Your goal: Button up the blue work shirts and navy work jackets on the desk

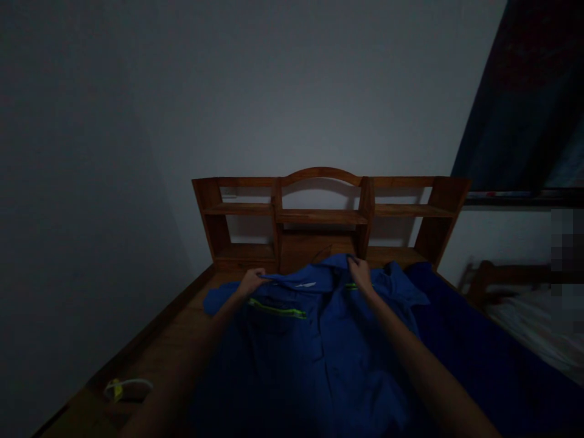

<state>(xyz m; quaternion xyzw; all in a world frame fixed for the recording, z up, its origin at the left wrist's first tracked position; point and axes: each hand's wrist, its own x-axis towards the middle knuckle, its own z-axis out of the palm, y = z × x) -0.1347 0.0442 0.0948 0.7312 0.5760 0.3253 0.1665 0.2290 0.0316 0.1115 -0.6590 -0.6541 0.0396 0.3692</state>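
Left hand: your left hand [253, 280] is closed, fingers pinching the upper edge of the blue shirt [292, 350] at its left end.
Right hand: your right hand [360, 274] is likewise closed on that edge, well apart from the left.
Shirt: it lies front up between your forearms, upper edge slightly raised, sleeves out to both sides; green trim [278, 310] crosses the chest. The lower part is too dark to read.
Step in hand: judged to be holding the shirt spread by its upper edge.
Next move: likely calls for both grips level and even tension; releasing one side could let the cloth slump.
Surface: bare bed boards [176, 340] show to your left, with a white loop [132, 382] near the edge; dark blue cloth [474, 359] lies to your right.
Headboard: a wooden shelf unit [322, 216] stands beyond the shirt.
Room: dim; pale wall [292, 79] behind, dark curtain [524, 97] upper right, pale bedding [533, 322] below it.
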